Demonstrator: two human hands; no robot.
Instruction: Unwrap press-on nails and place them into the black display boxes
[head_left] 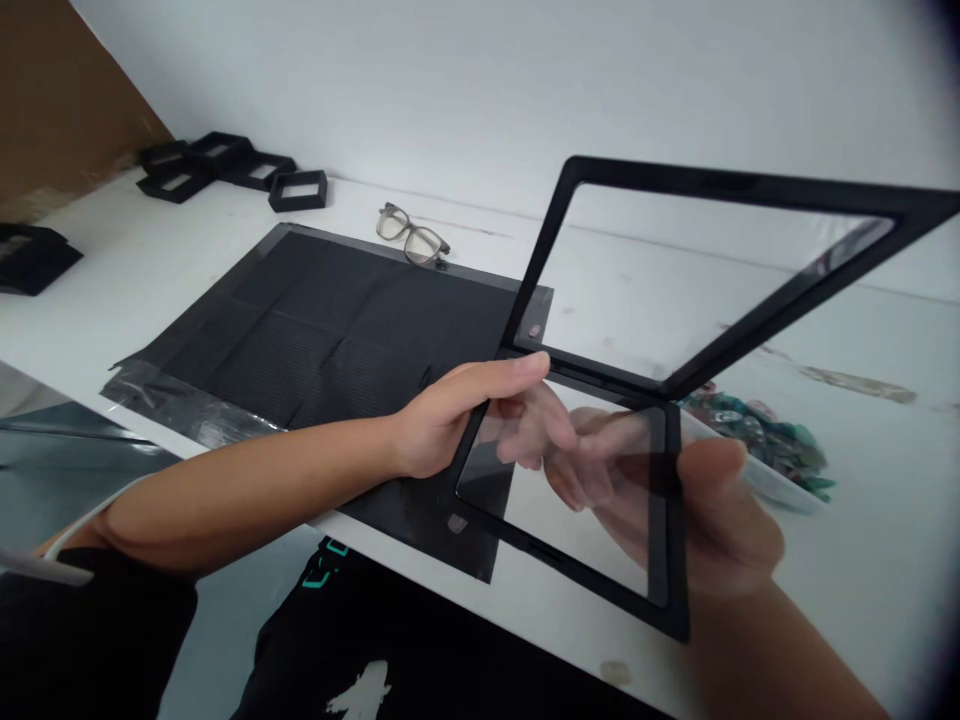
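Observation:
Both hands hold a black hinged display frame [592, 376] with clear film windows, its two halves spread apart like a book. My left hand [457, 415] grips the lower half's left edge near the hinge, thumb on top and fingers beneath, seen through the film. At the right edge of that half, my right hand [720, 510] has its thumb on the rim, with its fingers underneath behind the clear film. The upper half stands tilted up, untouched. Below the frame lies a black ribbed mat [337, 320] taped to the table.
Eyeglasses [412, 235] rest behind the mat. Several small black frames [217, 165] are piled at the back left, and more black pieces [34, 258] lie at the left edge. A white tray [787, 490] of green and reddish wrapped items sits right, partly hidden. A wall closes off the back.

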